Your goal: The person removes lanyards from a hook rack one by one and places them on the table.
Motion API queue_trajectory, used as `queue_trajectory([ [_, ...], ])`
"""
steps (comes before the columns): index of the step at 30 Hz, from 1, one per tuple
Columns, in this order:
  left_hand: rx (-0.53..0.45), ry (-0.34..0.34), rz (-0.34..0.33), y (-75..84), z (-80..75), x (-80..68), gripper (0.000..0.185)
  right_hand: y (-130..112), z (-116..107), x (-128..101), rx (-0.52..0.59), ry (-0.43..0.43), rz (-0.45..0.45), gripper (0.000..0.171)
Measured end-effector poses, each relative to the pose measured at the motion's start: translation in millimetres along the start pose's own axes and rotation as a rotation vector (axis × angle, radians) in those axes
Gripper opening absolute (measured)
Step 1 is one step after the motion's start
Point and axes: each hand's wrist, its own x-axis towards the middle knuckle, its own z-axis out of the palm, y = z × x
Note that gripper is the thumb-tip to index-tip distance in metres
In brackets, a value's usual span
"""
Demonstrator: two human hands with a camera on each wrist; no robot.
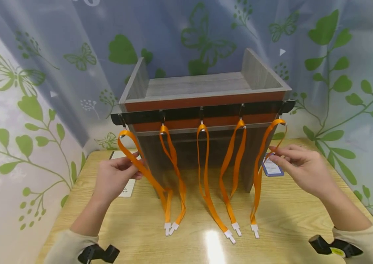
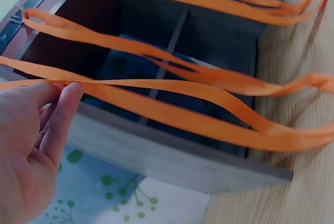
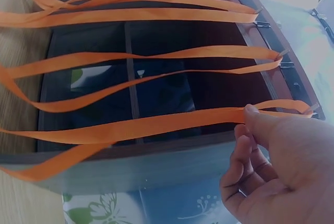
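Observation:
Several orange lanyards with white clip ends hang from hooks on a black rail [image 1: 183,114] across a grey wooden shelf unit [image 1: 269,73]. At the left end, my left hand [image 1: 115,178] pinches one strap of the leftmost lanyard [image 2: 156,112] between thumb and finger, below its hook. On the opposite side, my right hand [image 1: 302,168] pinches the rightmost lanyard [image 1: 257,179] near its top loop. Between the hands hangs a middle lanyard [image 1: 207,176], its white clip [image 1: 230,236] over the table. The other fingers of my right hand curl loosely in the right wrist view.
Behind my right hand, a blue-edged card [image 1: 274,169] lies on the wooden table [image 1: 186,253]. White printed paper [image 1: 127,190] lies beside the unit, partly behind my left hand. A patterned curtain [image 1: 173,22] hangs behind the shelf.

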Motion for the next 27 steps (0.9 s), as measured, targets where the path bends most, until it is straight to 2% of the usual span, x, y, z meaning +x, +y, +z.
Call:
queue_trajectory([
  [3, -0.068, 0.014, -0.039, 1.8, 6.5, 2.2, 0.031, -1, 4, 1, 0.034, -0.014, 0.003, 0.016],
  [8, -0.15, 0.051, -0.073, 0.1, 14.9, 5.4, 0.032, 0, 10, 4, 0.02, -0.019, 0.001, 0.013],
  [16, -0.167, 0.112, -0.139, -11.4, 23.9, 6.5, 0.033, 1, 16, 6, 0.047, -0.009, 0.145, 0.013],
  [23, -0.159, 0.148, -0.106, -17.6, 28.7, 6.1, 0.029, -1, 28, 3, 0.028, -0.037, 0.194, 0.008],
  [27, -0.17, 0.163, -0.109, -15.7, 31.3, 5.4, 0.028, -1, 37, 1, -0.017, 0.018, 0.204, 0.012],
])
